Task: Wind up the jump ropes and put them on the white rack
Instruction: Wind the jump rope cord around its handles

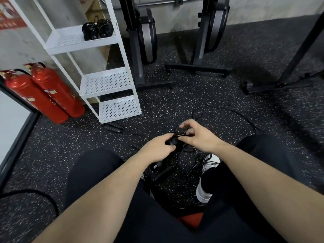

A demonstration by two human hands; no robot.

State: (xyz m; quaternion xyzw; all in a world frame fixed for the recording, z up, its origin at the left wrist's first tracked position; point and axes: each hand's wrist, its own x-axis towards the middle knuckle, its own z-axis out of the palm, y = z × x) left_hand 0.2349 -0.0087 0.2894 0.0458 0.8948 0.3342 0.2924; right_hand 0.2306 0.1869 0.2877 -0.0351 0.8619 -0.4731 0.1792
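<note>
Head view. Landmark: the white rack [98,71], standing against the wall with three perforated shelves.

Done: two wound jump-rope bundles [97,30] sit side by side on the rack's top shelf. The middle and bottom shelves hold nothing visible.

In hand: in front of the rack and to its right, above the speckled floor [175,99], the left hand [157,149] has its fingers curled round the black handles [172,142] of one rope. The right hand [196,135] pinches thin cord [181,135] between thumb and fingertips at the handles, fingers bent. Judged step: winding, coil partly formed.

Left: loose cord [226,109] trails on the floor right of the rack. A further handle pair [114,127] lies just in front of the rack's base, and more handles [163,170] lie beneath the hands. At least two ropes appear unwound.
</note>
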